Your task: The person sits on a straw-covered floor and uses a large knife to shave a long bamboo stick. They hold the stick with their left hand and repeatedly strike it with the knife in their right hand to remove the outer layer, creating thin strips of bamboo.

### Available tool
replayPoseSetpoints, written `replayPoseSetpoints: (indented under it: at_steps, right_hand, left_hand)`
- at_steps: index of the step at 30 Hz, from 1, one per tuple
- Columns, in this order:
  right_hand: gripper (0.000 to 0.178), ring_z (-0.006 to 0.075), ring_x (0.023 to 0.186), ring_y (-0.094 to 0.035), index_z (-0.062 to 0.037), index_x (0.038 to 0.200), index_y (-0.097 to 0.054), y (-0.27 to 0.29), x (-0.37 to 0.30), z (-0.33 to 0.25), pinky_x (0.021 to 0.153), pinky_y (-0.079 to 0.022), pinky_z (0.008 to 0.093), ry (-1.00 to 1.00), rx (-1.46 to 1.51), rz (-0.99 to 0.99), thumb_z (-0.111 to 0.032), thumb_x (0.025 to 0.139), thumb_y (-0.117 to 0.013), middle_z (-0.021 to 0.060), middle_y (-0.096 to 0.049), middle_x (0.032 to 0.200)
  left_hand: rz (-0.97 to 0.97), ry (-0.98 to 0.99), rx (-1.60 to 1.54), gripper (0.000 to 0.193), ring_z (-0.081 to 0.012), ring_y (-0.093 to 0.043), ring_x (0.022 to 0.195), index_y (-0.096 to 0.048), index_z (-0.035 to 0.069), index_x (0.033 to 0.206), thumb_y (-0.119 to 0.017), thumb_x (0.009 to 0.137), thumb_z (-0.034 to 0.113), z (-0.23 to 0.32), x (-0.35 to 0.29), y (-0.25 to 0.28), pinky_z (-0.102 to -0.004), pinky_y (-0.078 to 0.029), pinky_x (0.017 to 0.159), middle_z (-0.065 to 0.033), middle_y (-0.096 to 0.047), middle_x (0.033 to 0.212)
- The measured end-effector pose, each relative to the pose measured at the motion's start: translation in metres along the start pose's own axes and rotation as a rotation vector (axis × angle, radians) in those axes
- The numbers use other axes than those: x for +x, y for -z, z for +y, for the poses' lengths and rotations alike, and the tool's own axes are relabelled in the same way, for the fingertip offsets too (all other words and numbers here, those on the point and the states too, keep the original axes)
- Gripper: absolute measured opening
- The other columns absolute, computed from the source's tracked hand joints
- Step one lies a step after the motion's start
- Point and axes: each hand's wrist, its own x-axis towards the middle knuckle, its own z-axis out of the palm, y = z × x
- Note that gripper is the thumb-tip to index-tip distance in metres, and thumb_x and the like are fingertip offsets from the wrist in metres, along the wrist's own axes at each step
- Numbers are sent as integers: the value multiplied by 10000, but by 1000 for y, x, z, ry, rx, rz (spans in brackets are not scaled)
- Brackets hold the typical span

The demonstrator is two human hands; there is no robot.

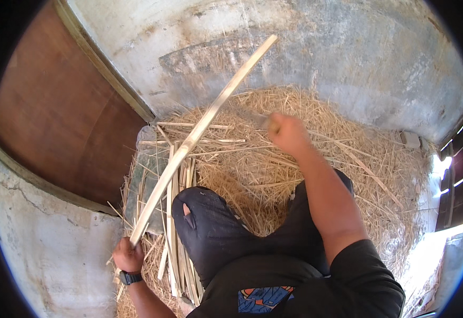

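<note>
A long, pale split bamboo strip (192, 140) slants up and away to the right, its far end in front of the wall. My left hand (128, 255), with a dark watch at the wrist, is closed round the strip's near end. Out in front, beyond my right knee, my right hand (290, 135) is closed on the handle of what looks like a knife (252, 115). Its greyish blade is smeared by motion and points left toward the strip, apart from it. Several thinner bamboo strips (171, 212) lie in a bundle beside my left leg.
Shavings (295, 103) cover the floor around my legs. A stained plaster wall (337, 47) curves across the far side, and a brown door (62, 106) stands at left. Beside the bundle is a grey slab (149, 191); a small block (410, 139) sits at far right.
</note>
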Motion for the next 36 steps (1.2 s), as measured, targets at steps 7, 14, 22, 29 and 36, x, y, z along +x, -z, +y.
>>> replayPoseSetpoints:
  at_steps: [7,14,22,29,36]
  right_hand:
    - [160,272,730,-677,-97,1042,-670,10,1,-16,675,-557,405,-270,110,-122,-190,920,-627,129,-693,799]
    - [135,280,707,-680,-109,1004,-666,7,1,1,626,-556,388,225,-50,84,-181,891,-671,105,-690,779]
    - [156,289,709,-685,-103,1006,-665,17,-8,-28,643,-563,414,-123,162,-36,-167,867,-697,119,-687,776]
    - [203,278,734,-670,-111,1052,-671,13,2,-8,738,-564,416,-33,93,-141,-153,855,-688,120,-670,771]
    - [277,278,753,-679,-116,1099,-657,-2,-10,-13,724,-555,422,121,131,-138,-164,831,-705,113,-686,795]
  left_hand:
    - [-68,-19,-73,240,-448,-597,645,-563,45,780,-789,746,118,10,-2,11,-523,-462,572,-198,-611,705]
    - [-66,-33,-163,185,-433,-590,631,-589,48,791,-755,730,101,20,-5,3,-496,-462,557,-199,-606,695]
    - [-13,-81,-149,239,-433,-591,609,-595,44,814,-809,758,136,43,10,4,-489,-453,539,-202,-617,701]
    - [46,-104,-176,281,-408,-599,601,-613,56,807,-837,780,224,82,45,-13,-472,-464,530,-180,-608,686]
    - [-37,-118,-269,319,-422,-597,602,-600,36,782,-831,799,255,112,59,-20,-474,-456,525,-198,-604,675]
